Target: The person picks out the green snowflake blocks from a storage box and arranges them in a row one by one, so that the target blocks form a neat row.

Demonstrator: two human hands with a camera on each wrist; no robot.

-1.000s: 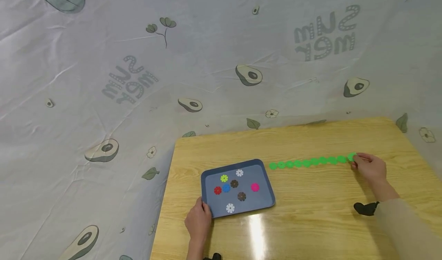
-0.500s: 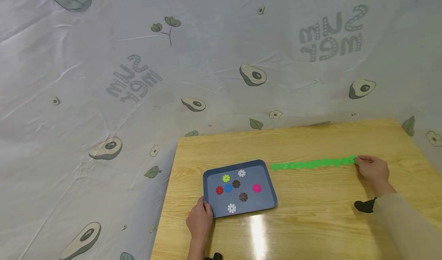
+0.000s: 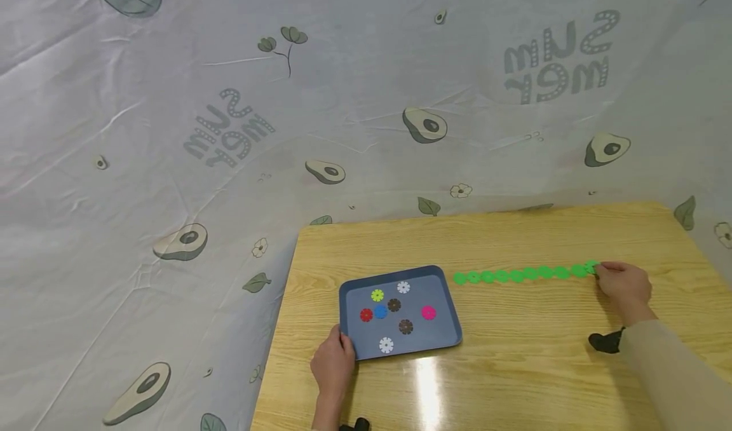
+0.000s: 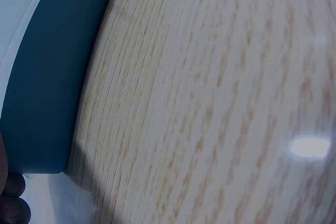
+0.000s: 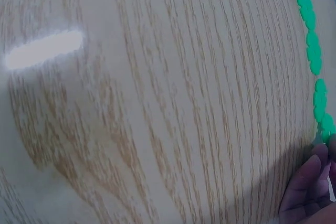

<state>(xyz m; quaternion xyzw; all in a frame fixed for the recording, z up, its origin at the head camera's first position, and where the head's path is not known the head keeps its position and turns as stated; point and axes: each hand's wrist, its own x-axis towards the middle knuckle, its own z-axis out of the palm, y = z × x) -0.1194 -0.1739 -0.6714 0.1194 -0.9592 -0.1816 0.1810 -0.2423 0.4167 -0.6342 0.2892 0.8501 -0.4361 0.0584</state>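
Note:
My left hand (image 3: 333, 362) grips the near left corner of a blue-grey tray (image 3: 360, 348), thumb on the rim. In the left wrist view the tray's side wall (image 4: 52, 77) fills the left, with fingers (image 4: 14, 211) at its lower corner. Further right, a row of green notched plastic discs (image 3: 516, 276) runs along the table. At its right end my right hand (image 3: 624, 291) pinches the last green disc (image 3: 591, 267), which overlaps its neighbour in the head view. The right wrist view shows the fingertips (image 5: 314, 166) at that end of the row.
On the tray lie loose discs: red (image 3: 366, 315), blue (image 3: 380, 311), yellow-green (image 3: 377, 295), pink (image 3: 429, 313), two brown and two white. A patterned cloth (image 3: 366, 100) hangs behind the wooden table (image 3: 515, 355). Black wrist gear (image 3: 606, 342) sticks out below the right hand.
The right fingertips have shifted from over the last green disc to its right edge, and that disc sits closer to its neighbour. The left hand keeps its hold; the head view has shifted slightly.

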